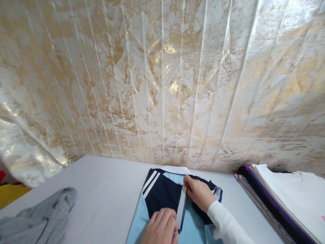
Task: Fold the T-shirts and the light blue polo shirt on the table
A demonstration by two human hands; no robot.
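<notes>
A light blue and navy shirt with white stripes lies on the table in front of me, partly folded over. My right hand, in a white sleeve, pinches the upper end of a white band edged in navy on the shirt's fold. Lower down, my left hand has its fingers curled at the other end of that band and grips the cloth there. The shirt's bottom part runs out of view. A white piece shows past its top edge; I cannot tell what it is.
A stack of folded garments with a white T-shirt on top stands at the right. On the left lies a crumpled grey garment on the white table. Yellow cloth is at the far left. A shiny gold-patterned sheet hangs behind.
</notes>
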